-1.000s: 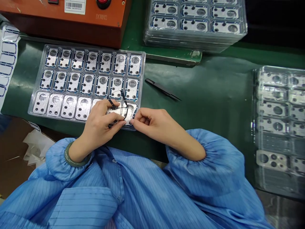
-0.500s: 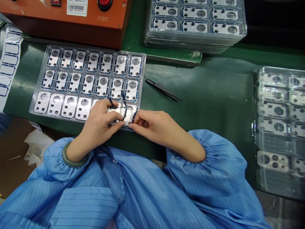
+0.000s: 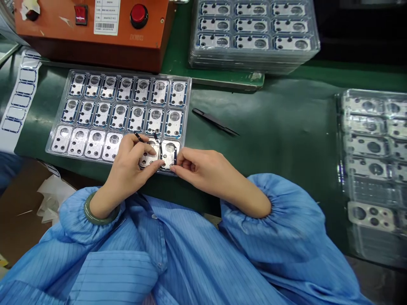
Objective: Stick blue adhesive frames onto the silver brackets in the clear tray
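Note:
A clear plastic tray holds rows of silver metal plates with round holes. Over the plate in its bottom right pocket lies a thin dark frame-shaped strip with light dots. My left hand pinches the strip's left side between thumb and fingers, part of it sticking up past the index finger. At the plate's right edge, my right hand is closed in a pinch on the strip's other side; its fingertips partly hide the contact. Plates in the two upper rows carry blue frames; the bottom row's left ones show none.
Black tweezers lie right of the tray. Behind stand an orange control box and a stack of filled trays. Another tray is at right. A white sheet with blue frames lies at left, above a cardboard box.
The strip's raised part has come down, and its right side now lies along the plate's right edge. Both hands stay close to the same plate. The whole view has shifted slightly.

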{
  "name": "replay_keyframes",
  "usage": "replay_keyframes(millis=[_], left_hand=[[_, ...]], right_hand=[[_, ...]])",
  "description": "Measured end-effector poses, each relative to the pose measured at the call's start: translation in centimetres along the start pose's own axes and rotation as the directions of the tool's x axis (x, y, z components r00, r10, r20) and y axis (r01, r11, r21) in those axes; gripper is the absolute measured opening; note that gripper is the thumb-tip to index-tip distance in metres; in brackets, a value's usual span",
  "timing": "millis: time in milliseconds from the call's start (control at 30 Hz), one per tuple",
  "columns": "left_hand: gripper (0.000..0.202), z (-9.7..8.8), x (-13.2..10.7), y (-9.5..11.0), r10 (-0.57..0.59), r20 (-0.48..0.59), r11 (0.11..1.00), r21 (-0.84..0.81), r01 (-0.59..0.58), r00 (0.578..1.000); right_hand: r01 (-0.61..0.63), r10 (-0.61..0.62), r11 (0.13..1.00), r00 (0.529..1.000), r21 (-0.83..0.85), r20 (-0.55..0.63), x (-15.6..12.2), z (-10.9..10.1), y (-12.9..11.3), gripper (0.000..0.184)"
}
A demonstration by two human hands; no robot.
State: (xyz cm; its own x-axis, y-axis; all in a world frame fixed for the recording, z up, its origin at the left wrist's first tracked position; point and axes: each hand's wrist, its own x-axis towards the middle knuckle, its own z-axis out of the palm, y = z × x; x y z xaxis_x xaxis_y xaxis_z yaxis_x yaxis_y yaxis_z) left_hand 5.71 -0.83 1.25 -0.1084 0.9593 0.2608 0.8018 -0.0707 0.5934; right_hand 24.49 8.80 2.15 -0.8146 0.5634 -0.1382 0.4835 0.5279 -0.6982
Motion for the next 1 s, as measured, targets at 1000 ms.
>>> replay_keyframes(millis=[1000], left_hand=[[0.008,0.6,-0.4,1.9,-0.123,-0.142,0.920,-0.388,0.059,0.982]], right_hand=[[0.351,-0.223,0.913,0.856,0.208,-0.467,-0.4,0.2,-0.7,0.011]])
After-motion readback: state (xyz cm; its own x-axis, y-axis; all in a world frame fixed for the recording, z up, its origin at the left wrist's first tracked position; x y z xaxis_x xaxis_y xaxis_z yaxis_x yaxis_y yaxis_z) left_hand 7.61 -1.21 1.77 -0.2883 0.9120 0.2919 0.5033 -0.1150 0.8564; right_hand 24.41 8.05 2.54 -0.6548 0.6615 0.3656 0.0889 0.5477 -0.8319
